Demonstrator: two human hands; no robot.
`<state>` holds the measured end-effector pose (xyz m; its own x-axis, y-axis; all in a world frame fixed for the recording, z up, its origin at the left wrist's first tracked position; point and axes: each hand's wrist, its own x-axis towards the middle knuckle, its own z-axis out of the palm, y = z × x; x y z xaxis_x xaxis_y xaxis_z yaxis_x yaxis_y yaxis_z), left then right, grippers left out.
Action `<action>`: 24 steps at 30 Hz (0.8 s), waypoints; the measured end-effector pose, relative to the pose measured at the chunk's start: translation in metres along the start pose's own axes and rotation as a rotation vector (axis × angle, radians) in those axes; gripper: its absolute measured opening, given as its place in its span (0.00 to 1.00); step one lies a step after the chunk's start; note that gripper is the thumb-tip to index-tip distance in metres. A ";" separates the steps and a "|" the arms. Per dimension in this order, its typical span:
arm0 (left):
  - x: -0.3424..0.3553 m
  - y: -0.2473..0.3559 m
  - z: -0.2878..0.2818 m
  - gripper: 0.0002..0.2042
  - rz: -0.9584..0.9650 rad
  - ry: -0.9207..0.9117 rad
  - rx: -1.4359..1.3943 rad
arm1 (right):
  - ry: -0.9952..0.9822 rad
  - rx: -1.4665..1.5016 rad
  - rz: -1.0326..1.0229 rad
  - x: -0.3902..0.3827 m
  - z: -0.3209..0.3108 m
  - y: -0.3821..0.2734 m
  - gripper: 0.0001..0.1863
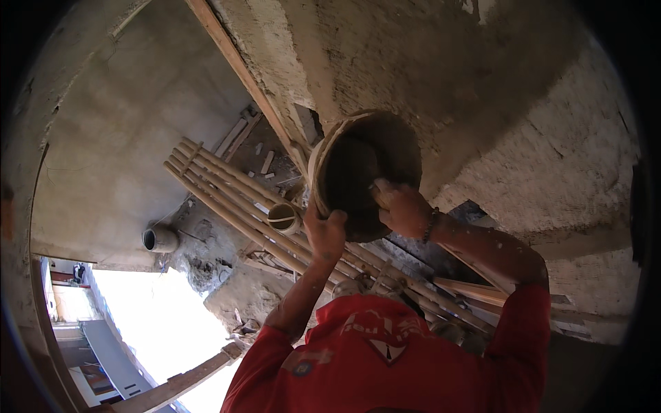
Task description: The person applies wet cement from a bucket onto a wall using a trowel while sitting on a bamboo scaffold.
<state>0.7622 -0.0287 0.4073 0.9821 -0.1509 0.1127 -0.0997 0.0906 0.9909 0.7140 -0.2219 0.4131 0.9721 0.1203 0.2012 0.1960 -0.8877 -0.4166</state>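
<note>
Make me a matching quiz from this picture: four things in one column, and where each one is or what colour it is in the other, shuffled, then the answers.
Things:
1. round pan
2. bamboo poles
3. shirt
4. grey pipe end

Descriptions:
A. red, at the lower edge
B. held overhead by the left hand and right hand
C. bundled, slanting across the middle
D. jutting from the wall, left of the poles

Pairs: 1-B, 2-C, 3-A, 4-D
</note>
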 end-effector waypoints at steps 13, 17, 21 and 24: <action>0.001 0.004 -0.004 0.29 -0.207 -0.045 -0.144 | -0.211 -0.655 -0.187 0.007 -0.080 0.010 0.22; 0.000 -0.001 0.002 0.29 -0.207 -0.094 -0.142 | -0.259 -0.525 -0.197 -0.020 -0.041 0.008 0.23; 0.007 -0.008 -0.004 0.29 -0.213 -0.135 -0.076 | -0.300 -0.541 -0.322 -0.031 -0.025 -0.010 0.23; 0.007 -0.014 -0.007 0.28 -0.252 -0.120 -0.103 | -0.433 -0.616 -0.458 -0.045 -0.041 0.001 0.22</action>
<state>0.7714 -0.0240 0.3936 0.9474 -0.2959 -0.1223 0.1679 0.1339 0.9767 0.6648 -0.2464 0.4398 0.8027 0.5702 -0.1747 0.5959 -0.7778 0.1999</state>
